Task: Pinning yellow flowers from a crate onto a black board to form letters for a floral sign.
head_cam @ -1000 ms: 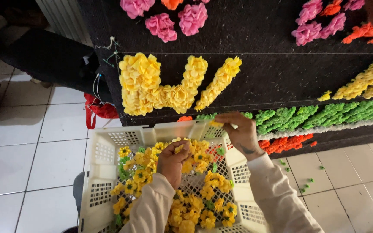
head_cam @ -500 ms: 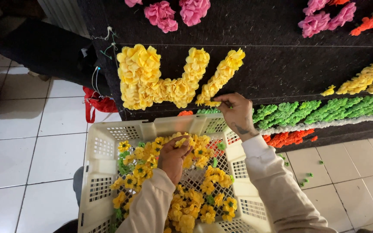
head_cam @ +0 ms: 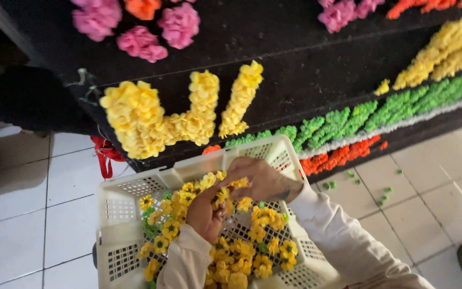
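A white plastic basket [head_cam: 129, 188] full of yellow artificial flowers [head_cam: 241, 259] sits below me on the tiled floor. My left hand [head_cam: 205, 213] is cupped over the flowers in the middle of the basket, closed around a small bunch of them. Just above it, my right hand [head_cam: 259, 179] reaches down with fingertips pinching a yellow flower at the left hand's fingers. Behind the basket stands a black board [head_cam: 306, 80] with yellow flower shapes [head_cam: 159, 115] stuck on it.
Pink flowers [head_cam: 143, 32] and orange ones sit high on the board; green [head_cam: 380, 109], red [head_cam: 340, 156] and yellow rows run along its right part. A red ribbon [head_cam: 105, 155] hangs at the board's lower left. Green scraps [head_cam: 383, 194] lie on the white tiles.
My right hand has come down from the yellow shape on the board to the basket, meeting my left hand. The view has shifted closer and lower.
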